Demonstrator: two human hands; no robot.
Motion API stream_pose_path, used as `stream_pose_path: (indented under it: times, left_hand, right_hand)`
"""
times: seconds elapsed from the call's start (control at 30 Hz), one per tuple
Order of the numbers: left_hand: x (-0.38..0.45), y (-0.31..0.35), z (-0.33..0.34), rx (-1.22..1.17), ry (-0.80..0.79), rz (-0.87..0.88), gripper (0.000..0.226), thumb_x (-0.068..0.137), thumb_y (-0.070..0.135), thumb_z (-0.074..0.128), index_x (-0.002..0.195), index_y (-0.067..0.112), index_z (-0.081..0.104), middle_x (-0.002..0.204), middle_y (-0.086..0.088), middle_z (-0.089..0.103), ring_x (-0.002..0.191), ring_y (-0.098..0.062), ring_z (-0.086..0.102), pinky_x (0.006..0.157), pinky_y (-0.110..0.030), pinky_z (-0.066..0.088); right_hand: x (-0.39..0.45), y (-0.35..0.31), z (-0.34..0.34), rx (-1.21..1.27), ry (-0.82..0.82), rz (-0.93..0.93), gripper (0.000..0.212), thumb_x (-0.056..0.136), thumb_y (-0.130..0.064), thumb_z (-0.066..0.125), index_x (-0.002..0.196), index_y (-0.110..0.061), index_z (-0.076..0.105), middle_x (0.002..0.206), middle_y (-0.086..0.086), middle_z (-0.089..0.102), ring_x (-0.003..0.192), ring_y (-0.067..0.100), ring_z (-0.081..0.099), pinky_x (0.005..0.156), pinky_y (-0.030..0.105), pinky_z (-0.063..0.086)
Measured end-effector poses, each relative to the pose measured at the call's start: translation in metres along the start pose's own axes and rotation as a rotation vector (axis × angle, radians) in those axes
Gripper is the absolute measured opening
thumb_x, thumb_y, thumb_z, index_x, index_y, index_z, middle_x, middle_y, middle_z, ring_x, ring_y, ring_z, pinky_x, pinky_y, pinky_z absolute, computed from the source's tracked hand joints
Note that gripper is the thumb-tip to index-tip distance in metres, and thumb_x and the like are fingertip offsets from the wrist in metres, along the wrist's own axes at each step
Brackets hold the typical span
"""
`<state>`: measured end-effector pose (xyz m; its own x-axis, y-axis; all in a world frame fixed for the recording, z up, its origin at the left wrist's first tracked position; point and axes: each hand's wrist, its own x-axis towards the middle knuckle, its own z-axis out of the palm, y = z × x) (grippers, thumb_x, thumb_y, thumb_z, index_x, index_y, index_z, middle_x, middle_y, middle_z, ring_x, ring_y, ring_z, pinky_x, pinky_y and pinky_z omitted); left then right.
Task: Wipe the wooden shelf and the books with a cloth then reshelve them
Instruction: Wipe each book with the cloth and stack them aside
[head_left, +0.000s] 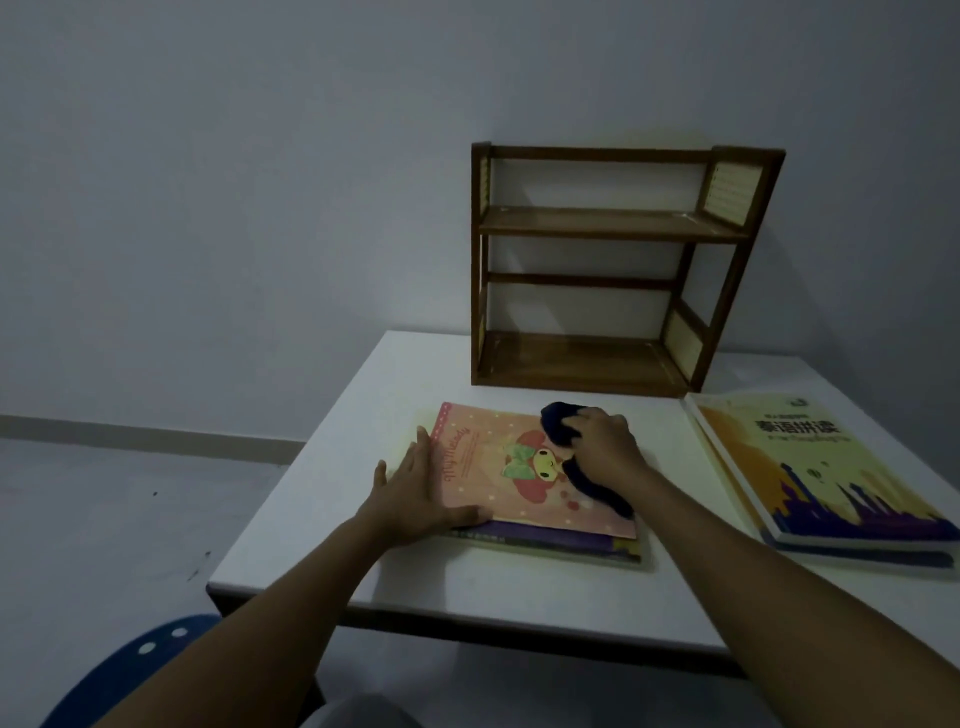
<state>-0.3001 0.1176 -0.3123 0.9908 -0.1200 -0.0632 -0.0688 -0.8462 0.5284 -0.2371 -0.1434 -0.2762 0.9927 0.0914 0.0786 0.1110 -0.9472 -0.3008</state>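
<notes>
Left hand (415, 488): laid open and flat on the pink book's (524, 467) left edge, near centre of the bench (467, 582); the stack is pinned.
Right hand (605, 447): closed around the dark cloth (558, 428); even strokes are best kept toward the free edge.
Wooden shelf (608, 223): stood empty, far right.
Yellow book (826, 467): laid flat, right.
</notes>
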Motion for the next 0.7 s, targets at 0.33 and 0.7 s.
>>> stream_pose_path:
  times: [0.33, 0.7]
  left_hand:
    - [-0.004, 0.003, -0.002, -0.048, 0.029, 0.039, 0.139, 0.051, 0.081, 0.055, 0.141, 0.025, -0.035, 0.162, 0.004, 0.005, 0.149, -0.018, 0.008, 0.116, -0.054, -0.008]
    - [0.008, -0.003, -0.002, -0.075, 0.013, -0.015, 0.147, 0.043, 0.096, 0.053, 0.146, 0.025, -0.024, 0.160, 0.004, 0.015, 0.146, -0.026, 0.019, 0.117, -0.055, -0.007]
  right_hand:
    - [-0.059, -0.117, 0.033, -0.032, -0.114, -0.460, 0.043, 0.091, -0.014, 0.055, 0.133, -0.017, 0.055, 0.148, 0.005, 0.040, 0.126, 0.033, 0.033, 0.106, 0.041, 0.031]
    - [0.018, -0.067, 0.009, 0.052, -0.080, -0.082, 0.055, 0.091, -0.014, 0.056, 0.143, -0.023, 0.042, 0.148, 0.009, 0.031, 0.128, 0.033, 0.040, 0.108, 0.042, 0.037]
